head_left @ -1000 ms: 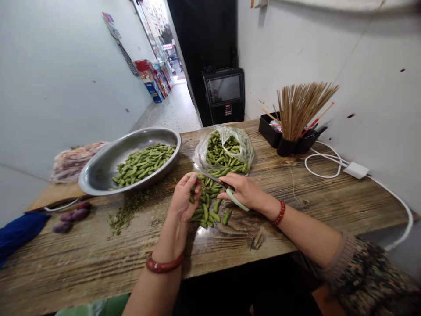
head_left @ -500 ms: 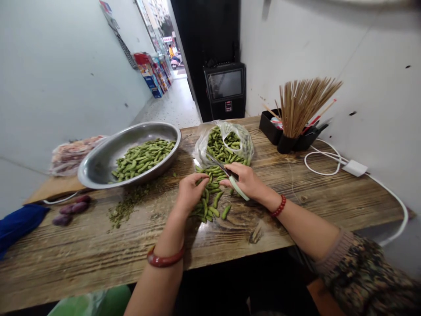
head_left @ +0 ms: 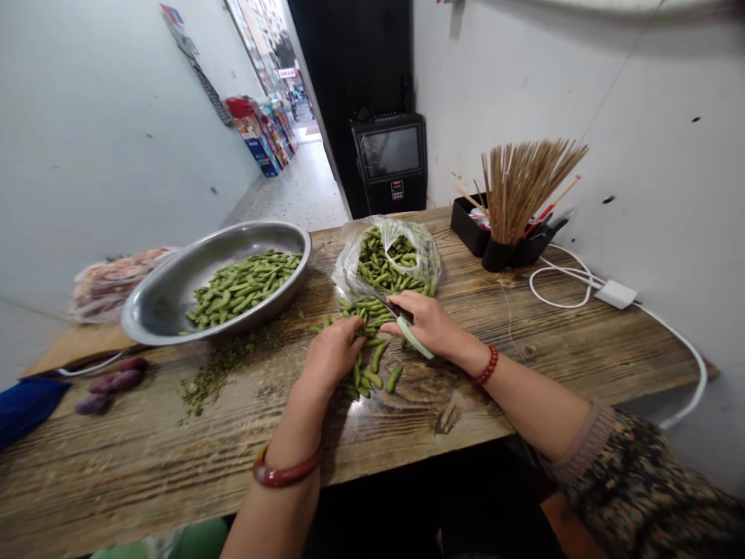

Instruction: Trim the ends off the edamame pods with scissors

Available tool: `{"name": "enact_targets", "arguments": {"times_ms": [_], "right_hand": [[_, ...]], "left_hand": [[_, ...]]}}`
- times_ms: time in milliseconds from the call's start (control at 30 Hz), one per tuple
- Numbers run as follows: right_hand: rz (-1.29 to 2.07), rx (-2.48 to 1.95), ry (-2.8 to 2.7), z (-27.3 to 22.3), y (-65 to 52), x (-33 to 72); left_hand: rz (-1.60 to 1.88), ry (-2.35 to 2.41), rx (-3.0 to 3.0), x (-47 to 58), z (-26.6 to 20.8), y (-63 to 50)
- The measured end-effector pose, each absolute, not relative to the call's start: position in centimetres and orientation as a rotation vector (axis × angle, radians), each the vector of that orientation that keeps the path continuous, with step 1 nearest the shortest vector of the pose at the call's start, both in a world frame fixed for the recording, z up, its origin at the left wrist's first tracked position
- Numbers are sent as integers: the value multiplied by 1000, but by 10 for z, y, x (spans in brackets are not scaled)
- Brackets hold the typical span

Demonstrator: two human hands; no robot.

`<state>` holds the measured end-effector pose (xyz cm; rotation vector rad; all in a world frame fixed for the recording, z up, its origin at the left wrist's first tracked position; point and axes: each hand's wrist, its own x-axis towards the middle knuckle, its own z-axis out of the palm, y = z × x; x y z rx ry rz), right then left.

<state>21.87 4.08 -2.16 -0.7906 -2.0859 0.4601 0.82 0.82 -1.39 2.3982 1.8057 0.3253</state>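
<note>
My right hand [head_left: 427,320] grips a pair of scissors [head_left: 406,326] with a pale green handle, its blades pointing up and left over the pods. Close beside it on the left, my left hand [head_left: 333,353] is closed, fingertips pinched together on edamame pods [head_left: 319,328] whose ends stick out past the fingers. More loose edamame pods [head_left: 377,357] lie on the table between and below both hands. Just beyond them an open clear plastic bag [head_left: 431,260] is full of green pods. To the left, a big oval metal basin [head_left: 157,299] holds a heap of edamame pods [head_left: 247,283].
Small green trimmings [head_left: 209,376] litter the wooden table [head_left: 233,450] below the basin. Several purple-red bulbs [head_left: 110,382], a blue cloth [head_left: 29,407] and a bagged pinkish item [head_left: 110,283] are at left. Skewers [head_left: 515,190] stand in a black holder [head_left: 499,255] near a white cable [head_left: 687,353].
The view has shifted slightly. My left hand has moved a little left and down, away from the scissors, with pods now showing beside its fingers. My right hand keeps the scissors.
</note>
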Motion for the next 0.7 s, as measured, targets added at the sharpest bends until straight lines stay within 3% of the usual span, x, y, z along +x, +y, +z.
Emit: {"name": "enact_targets", "arguments": {"times_ms": [167,400,700], "right_hand": [[462,-781,-2080,-24,41,218],[472,-807,-2041,-26,43,219],[495,-814,-2029,-22,43,219]], "left_hand": [[363,1770,2466,11,-14,7],[996,1644,2187,7,-21,16],[491,1621,2393,9,-20,10]]}}
